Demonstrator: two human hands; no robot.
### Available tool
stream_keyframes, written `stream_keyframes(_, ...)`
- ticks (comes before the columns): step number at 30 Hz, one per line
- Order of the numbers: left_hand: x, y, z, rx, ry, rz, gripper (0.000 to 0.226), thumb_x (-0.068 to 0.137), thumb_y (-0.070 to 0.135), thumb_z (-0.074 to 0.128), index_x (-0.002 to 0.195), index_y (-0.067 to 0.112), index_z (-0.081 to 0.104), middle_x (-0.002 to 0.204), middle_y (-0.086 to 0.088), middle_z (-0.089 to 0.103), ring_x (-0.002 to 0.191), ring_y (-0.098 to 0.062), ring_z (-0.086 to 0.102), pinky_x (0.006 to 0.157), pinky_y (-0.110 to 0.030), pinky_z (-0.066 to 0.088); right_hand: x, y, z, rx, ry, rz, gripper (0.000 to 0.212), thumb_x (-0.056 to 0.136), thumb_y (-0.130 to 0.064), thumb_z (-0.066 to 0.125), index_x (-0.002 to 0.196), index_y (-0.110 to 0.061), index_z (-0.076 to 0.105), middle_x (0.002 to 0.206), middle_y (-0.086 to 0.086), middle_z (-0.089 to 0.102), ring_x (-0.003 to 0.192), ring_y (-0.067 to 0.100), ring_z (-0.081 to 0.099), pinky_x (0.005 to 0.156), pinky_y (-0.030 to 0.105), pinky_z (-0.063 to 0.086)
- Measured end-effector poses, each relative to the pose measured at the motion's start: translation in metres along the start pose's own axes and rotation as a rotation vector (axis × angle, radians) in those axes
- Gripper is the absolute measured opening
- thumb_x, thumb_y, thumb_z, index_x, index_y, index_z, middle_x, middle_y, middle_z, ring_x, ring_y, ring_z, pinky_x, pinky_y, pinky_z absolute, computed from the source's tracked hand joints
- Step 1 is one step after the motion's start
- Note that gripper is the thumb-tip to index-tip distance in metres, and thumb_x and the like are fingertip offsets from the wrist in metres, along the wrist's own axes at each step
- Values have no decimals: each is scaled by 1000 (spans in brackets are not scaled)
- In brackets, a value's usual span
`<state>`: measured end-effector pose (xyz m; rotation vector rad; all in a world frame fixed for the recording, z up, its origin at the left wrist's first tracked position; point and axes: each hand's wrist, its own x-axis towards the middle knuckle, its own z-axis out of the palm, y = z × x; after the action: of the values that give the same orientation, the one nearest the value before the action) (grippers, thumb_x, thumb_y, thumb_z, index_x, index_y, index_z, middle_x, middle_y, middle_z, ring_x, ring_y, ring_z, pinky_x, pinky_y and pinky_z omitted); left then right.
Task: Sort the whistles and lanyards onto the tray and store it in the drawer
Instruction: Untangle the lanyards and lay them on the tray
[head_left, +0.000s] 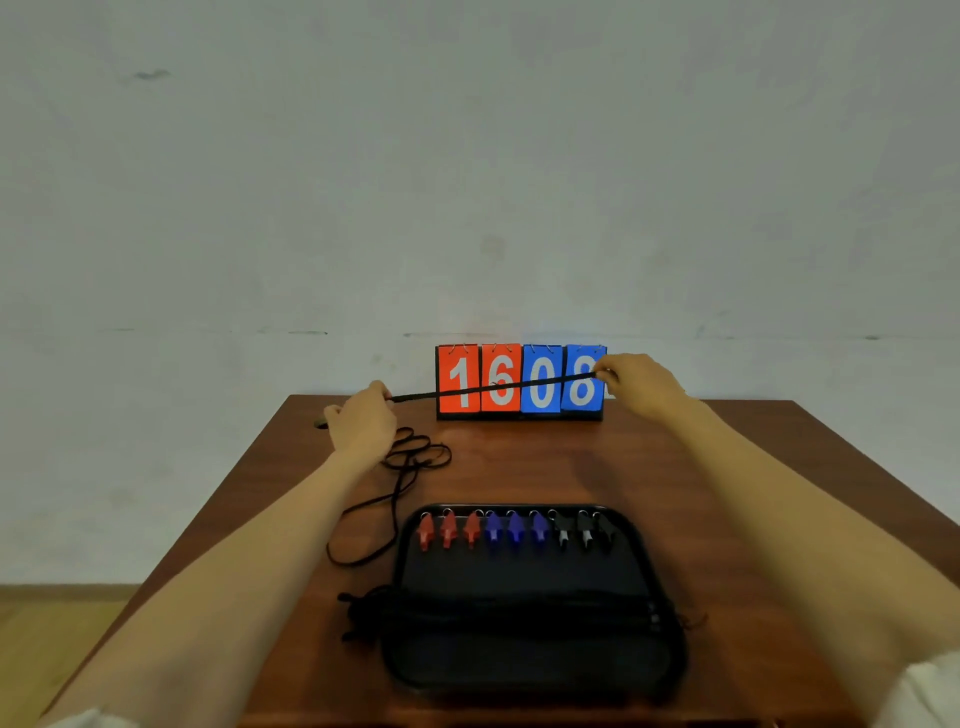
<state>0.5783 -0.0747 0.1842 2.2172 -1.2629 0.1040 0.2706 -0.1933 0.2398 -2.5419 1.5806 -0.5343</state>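
A black lanyard (493, 387) stretched taut between the left hand (361, 421) and the right hand (641, 384), each pinching one end, above the far edge of the desk (727, 493), before a scoreboard (501, 364). Toward the near edge, a black tray (672, 649) held nine whistles (514, 530) in a row; loose cords (400, 467) lay to its left.

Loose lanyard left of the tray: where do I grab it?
Pinch the loose lanyard at its open loop beside the tray, coming from above on the left: there a single strand lies flat, away from the tangle near the left hand.
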Motion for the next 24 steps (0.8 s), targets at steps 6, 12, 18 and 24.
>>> stream_keyframes(6,-32,-16,-5,-22,-57,-5,19,97,19,44,113,11,49,104,-9,68,103,-31,59,91,-40,36,-44,15,11,86,44,124,24,92,-34,56,93,-12,63,84,2,60,76,21,55,63,29,39)
stream_keyframes(12,-74,-32,6,-19,-119,4,15,92,7,44,89,19,51,99,-7,68,92,-33,58,82,-38,41,-85,25,43,194,-40,198,26,90,-35,61,86,-12,71,86,4,68,74,20,58,67,29,44)
stream_keyframes(18,-106,-51,15,-36,-215,-83,26,91,3,42,84,20,61,98,-6,67,79,-27,59,62,-32,44,-120,30,68,241,-164,216,28,99,-14,44,119,-2,60,120,14,64,108,28,59,85,30,47)
stream_keyframes(24,-126,-59,19,0,-241,-108,21,91,10,50,87,21,67,95,-2,66,81,-23,61,77,-35,54,-146,41,73,359,-129,238,15,85,-16,70,79,-3,64,72,4,67,63,18,63,57,18,47)
